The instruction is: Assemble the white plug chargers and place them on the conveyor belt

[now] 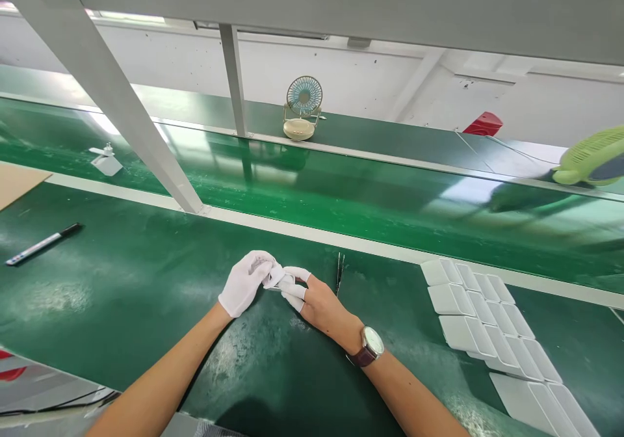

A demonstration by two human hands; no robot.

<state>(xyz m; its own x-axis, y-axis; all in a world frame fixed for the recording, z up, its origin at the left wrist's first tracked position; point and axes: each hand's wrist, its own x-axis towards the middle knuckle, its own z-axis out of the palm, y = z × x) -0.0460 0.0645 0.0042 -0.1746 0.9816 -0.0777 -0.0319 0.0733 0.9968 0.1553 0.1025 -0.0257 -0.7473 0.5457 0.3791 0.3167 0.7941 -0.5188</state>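
Left hand (245, 283), gloved, pinched small white part (279, 279) over bench (121, 294); right hand (312, 300), only finger cots on, gripped same part, guess for clean handling. Tweezers (340, 272) lay just beside, trays (480, 320) near right.

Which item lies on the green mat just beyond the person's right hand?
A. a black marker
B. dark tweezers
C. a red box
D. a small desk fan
B: the dark tweezers lie on the mat just past the right hand, while the marker lies far to the left and the fan stands beyond the belt.
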